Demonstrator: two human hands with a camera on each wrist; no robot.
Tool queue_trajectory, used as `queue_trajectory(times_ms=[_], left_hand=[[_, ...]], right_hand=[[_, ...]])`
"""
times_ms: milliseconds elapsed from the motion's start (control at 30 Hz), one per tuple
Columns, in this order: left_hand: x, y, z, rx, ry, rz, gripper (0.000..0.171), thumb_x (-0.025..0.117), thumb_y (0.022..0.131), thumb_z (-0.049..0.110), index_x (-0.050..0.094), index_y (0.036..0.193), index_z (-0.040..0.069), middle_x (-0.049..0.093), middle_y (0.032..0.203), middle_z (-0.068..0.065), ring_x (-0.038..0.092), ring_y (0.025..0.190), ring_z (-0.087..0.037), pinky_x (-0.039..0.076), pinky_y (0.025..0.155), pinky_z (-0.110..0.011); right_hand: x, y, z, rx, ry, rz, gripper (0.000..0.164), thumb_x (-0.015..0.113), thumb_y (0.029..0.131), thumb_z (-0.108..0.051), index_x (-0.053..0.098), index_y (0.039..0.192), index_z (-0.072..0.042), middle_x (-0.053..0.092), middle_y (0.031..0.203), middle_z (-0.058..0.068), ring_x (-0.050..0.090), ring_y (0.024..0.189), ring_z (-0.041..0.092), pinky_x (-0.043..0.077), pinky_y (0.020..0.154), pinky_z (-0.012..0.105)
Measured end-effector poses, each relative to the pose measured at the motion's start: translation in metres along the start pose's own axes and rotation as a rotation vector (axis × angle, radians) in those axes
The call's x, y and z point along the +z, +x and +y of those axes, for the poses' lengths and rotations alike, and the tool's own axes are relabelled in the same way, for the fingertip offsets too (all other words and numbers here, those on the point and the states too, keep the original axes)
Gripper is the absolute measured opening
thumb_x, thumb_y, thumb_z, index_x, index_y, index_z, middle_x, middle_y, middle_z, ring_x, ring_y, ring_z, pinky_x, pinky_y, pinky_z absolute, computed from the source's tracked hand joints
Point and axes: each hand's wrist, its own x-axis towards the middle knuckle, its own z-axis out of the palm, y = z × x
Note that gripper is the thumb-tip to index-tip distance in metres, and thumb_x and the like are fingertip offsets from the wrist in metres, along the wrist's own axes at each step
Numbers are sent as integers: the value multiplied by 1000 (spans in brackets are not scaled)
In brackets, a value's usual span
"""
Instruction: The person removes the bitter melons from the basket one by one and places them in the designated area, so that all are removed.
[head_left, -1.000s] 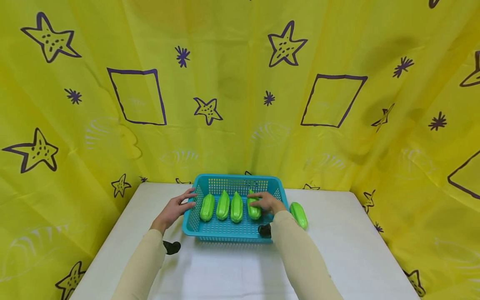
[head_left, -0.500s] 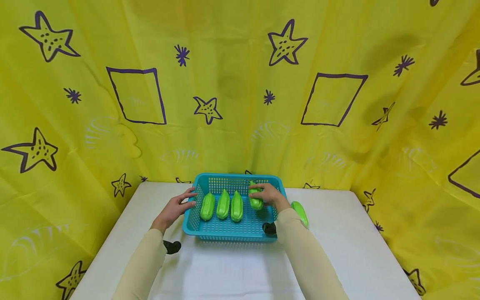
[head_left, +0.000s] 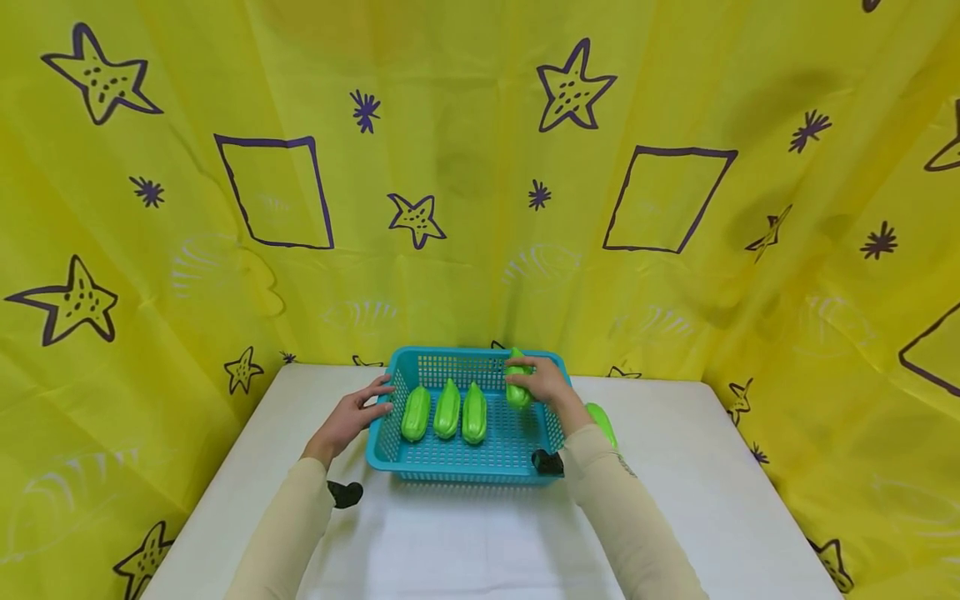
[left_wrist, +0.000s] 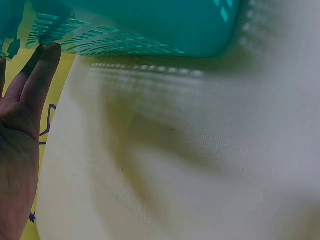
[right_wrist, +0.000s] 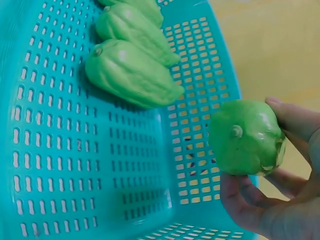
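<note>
My right hand [head_left: 546, 381] grips a green ridged gourd [head_left: 516, 385], glossy and plastic-looking, above the back right part of a teal basket [head_left: 480, 477]. In the right wrist view its blunt stem end [right_wrist: 245, 137] faces the camera, with thumb and fingers around its sides. Three similar gourds lie side by side in the basket: left [head_left: 416, 414], middle [head_left: 447, 410] and right [head_left: 474, 414]. With fairly straight fingers, my left hand [head_left: 351, 423] touches the basket's left side. Another gourd [head_left: 602, 422] lies outside to the right, partly hidden by my right sleeve.
A white table [head_left: 442, 542] carries the basket. Yellow curtains [head_left: 465, 283] with dark star drawings hang behind it and along both sides. A dark wrist device [head_left: 547, 462] under my right sleeve hangs over the basket's front right rim.
My right hand has lifted the fourth gourd from the basket floor, moving it back and slightly right toward the rear rim. My left hand has stayed in place.
</note>
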Motion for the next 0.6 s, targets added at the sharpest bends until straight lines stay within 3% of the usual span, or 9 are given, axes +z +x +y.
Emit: queue_trajectory(times_ms=[133, 267, 367, 600], left_hand=[[1, 0, 2, 10, -6, -11, 50, 58, 100, 25, 48, 144, 4, 20, 162, 0, 18, 147, -34, 34, 108, -57], [1, 0, 2, 10, -6, -10, 51, 59, 99, 27, 48, 144, 4, 20, 162, -1, 19, 147, -34, 35, 108, -56], [1, 0, 1, 10, -8, -6, 53, 61, 98, 29, 49, 143, 5, 21, 162, -1, 20, 146, -34, 36, 107, -55], [0, 0, 0, 11, -13, -10, 51, 60, 99, 26, 48, 144, 4, 20, 162, 0, 19, 147, -34, 35, 107, -56]], right_hand=[[-10, -6, -8, 2, 0, 67, 42, 67, 94, -21, 61, 134, -8, 45, 145, 24, 51, 120, 37, 50, 87, 41], [-18, -12, -13, 8, 41, 125, 43, 68, 93, -21, 61, 134, -8, 47, 141, 24, 57, 102, 33, 53, 76, 37], [-23, -15, -15, -4, 51, 162, 43, 68, 93, -22, 61, 133, -9, 49, 140, 22, 59, 98, 30, 54, 70, 32], [-37, -25, -15, -39, 34, 206, 45, 66, 95, -25, 59, 137, -10, 40, 149, 21, 52, 117, 38, 54, 81, 39]])
